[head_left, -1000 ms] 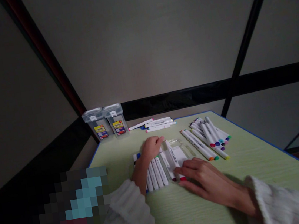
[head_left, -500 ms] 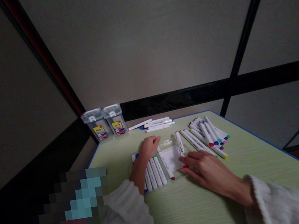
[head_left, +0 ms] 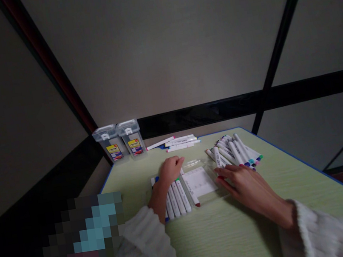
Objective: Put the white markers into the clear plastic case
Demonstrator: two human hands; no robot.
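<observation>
A flat clear plastic case (head_left: 203, 184) lies open on the pale green table (head_left: 226, 236), with a row of white markers (head_left: 177, 196) in its left half. My left hand (head_left: 171, 169) lies on the far ends of that row, fingers together and lightly curved, gripping nothing. My right hand (head_left: 247, 186) is just right of the case. Its fingertips pinch the red-capped end of a white marker (head_left: 217, 161), which points away towards a loose pile of markers (head_left: 237, 151). One dark-red-capped marker (head_left: 194, 194) lies at the right end of the row.
Two clear lidded boxes (head_left: 118, 141) with yellow labels stand at the table's far left corner. A few more markers (head_left: 180, 141) lie along the back edge. The table has a blue rim (head_left: 326, 174) and dark walls close behind it. A pixelated patch covers the lower left.
My right hand has carried the red-capped marker out of the case and to the right, up to the loose pile. My left hand has stayed on the row.
</observation>
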